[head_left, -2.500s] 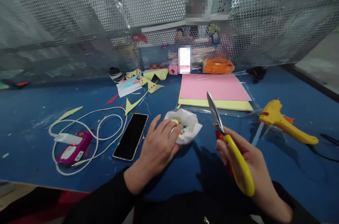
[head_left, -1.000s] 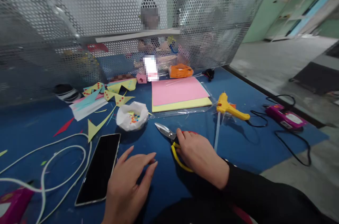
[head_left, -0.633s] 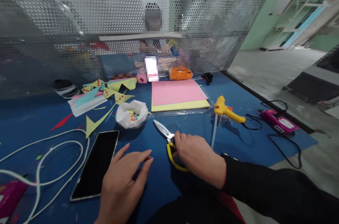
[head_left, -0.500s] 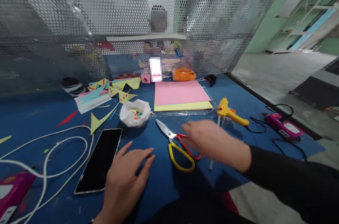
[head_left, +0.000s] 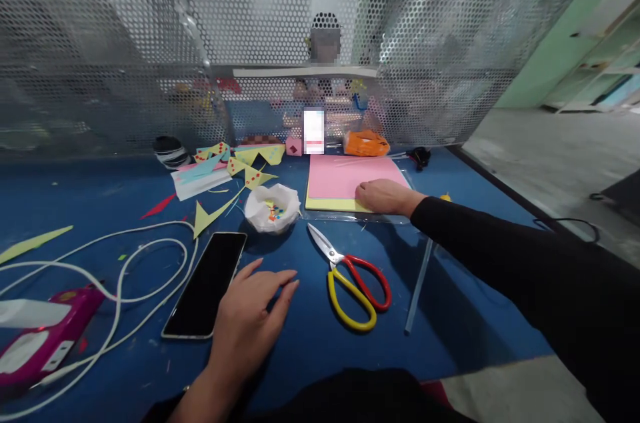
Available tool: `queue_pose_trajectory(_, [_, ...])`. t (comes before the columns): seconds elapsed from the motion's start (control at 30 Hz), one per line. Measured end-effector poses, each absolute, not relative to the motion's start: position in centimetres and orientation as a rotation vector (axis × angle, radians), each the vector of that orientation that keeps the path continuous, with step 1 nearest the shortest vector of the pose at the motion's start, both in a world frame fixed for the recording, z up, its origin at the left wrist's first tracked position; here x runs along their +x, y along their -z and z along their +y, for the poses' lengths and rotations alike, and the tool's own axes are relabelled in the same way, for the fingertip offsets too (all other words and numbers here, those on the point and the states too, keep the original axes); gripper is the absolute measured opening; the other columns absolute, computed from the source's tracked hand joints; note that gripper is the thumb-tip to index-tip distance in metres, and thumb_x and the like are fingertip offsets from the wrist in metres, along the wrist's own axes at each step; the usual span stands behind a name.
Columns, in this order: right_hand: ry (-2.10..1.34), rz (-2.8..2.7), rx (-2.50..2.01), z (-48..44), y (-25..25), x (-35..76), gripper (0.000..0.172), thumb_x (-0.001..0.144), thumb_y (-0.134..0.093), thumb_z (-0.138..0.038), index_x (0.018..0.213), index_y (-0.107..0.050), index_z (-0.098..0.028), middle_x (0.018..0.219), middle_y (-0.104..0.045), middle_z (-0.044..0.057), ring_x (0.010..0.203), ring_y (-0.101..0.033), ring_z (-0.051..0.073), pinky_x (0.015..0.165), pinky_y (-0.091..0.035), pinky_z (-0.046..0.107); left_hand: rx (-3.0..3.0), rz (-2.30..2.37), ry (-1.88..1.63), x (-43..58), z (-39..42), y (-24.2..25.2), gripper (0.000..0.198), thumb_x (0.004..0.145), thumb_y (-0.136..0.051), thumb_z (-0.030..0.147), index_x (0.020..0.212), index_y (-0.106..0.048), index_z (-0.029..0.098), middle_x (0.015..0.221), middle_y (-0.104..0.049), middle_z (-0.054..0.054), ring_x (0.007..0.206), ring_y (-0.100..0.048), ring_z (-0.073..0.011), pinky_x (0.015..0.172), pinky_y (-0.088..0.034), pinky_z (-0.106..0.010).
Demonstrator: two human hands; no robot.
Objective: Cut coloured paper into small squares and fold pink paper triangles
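Observation:
My right hand [head_left: 383, 196] reaches over the near right part of a paper stack, its fingers closed at the edge. The stack has a pink sheet [head_left: 345, 176] on top and a yellow sheet [head_left: 325, 205] showing below; a clear plastic sleeve [head_left: 340, 217] shows under them. How many sheets are pinched is hidden by the hand. My left hand [head_left: 255, 306] rests on the table, thumb and fingers apart, with nothing in it. To its left lies a black phone [head_left: 203, 289]. Scissors [head_left: 345, 276] with one red and one yellow handle lie between my hands, blades open slightly.
A white lined bowl [head_left: 290, 206] holds colourful paper bits. Cut paper bunting [head_left: 250, 173] lies behind it. White cable [head_left: 117, 303] loops by a magenta power strip [head_left: 75, 316] at left. A glue stick [head_left: 419, 286] lies under my right arm. A perforated metal screen [head_left: 270, 16] stands behind.
My right hand has moved from above the scissors, forward to the paper stack's near right edge. The view has turned slightly left. My left hand stays by the phone.

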State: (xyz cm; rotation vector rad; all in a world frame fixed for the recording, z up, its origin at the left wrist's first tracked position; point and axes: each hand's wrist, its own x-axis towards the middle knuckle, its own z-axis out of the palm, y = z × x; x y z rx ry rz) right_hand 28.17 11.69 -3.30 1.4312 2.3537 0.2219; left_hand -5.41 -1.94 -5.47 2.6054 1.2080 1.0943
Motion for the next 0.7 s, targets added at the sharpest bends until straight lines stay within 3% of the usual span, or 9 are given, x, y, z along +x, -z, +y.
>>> queue_pose_trajectory(0.33, [-0.187,2.389,1.39,12.4,3.6,29.2,0.033,0.096,-0.064,-0.035,0.124,-0.061,-0.016,0.123,-0.065,0.01,0.102,-0.067,0.023,0.086,-0.057,0.044,2.594,1.208,-1.067,-5.2,-2.1,5.3,0.011,0.094,-0.062,0.022,0.1,-0.071,0.022,0.088,-0.079,0.0,0.077,-0.074,-0.0175,0.098,-0.053,-0.051])
queue_pose_trajectory(0.7, [-0.216,2.311,1.631,12.5,4.0,29.7,0.033,0.097,-0.063,-0.034,0.125,-0.061,-0.017,0.126,-0.064,0.009,0.105,-0.066,0.023,0.088,-0.057,0.045,2.615,1.183,-1.07,-5.1,-2.2,5.1,0.012,0.094,-0.06,0.022,0.099,-0.071,0.022,0.085,-0.079,0.0,0.073,-0.074,-0.0183,0.094,-0.055,-0.053])
